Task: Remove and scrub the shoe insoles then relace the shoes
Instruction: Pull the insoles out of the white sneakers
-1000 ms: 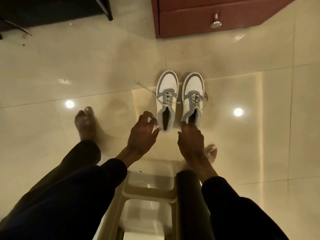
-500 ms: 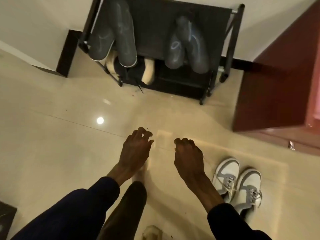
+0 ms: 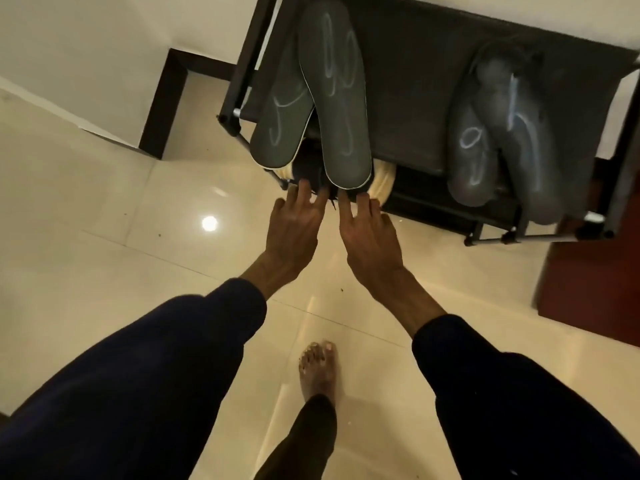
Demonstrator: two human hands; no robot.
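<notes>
Insoles [image 3: 334, 98] look light and floppy, probably best pinched at their overhanging near ends. Left hand [image 3: 294, 230] and right hand [image 3: 372, 240] hover empty, fingers straight.

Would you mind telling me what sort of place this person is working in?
Probably a home entryway or hallway: a black shoe rack against a white wall holds grey insoles, on a glossy cream tiled floor.

A home: glossy floor tiles [image 3: 86, 271], shoe rack [image 3: 433, 98]
</notes>
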